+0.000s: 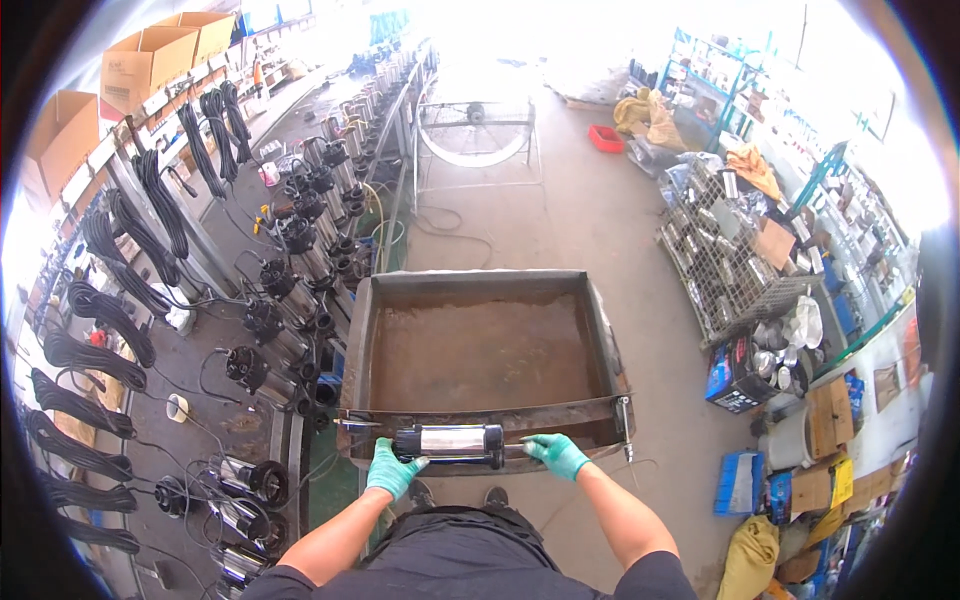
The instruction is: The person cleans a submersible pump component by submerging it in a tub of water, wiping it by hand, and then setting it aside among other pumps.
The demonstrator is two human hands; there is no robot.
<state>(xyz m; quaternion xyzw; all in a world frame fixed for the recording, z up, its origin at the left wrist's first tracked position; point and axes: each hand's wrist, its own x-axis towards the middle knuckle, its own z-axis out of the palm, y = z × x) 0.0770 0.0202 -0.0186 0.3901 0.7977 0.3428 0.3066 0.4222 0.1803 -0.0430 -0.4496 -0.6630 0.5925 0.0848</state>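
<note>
A pump motor (462,440), a silver cylinder with black ends, lies level in front of me at the near side of a metal tank (362,330). My left hand (392,470), in a green glove, grips its left black end, thumb toward the silver body. Just off the right end, my right hand (560,456), also gloved, has its fingers closed at a thin rod (515,447) in line with the motor. The fingertips are too small to show exactly how they hold the rod. Brown liquid (490,350) fills the tank behind the motor.
On the left, a long bench (195,400) carries several upright pumps (290,290) and coiled black cables (110,320). A large floor fan (475,135) stands beyond the tank. At right are a wire cage (740,250) of metal parts, a black crate (750,375) and a blue bin (740,483).
</note>
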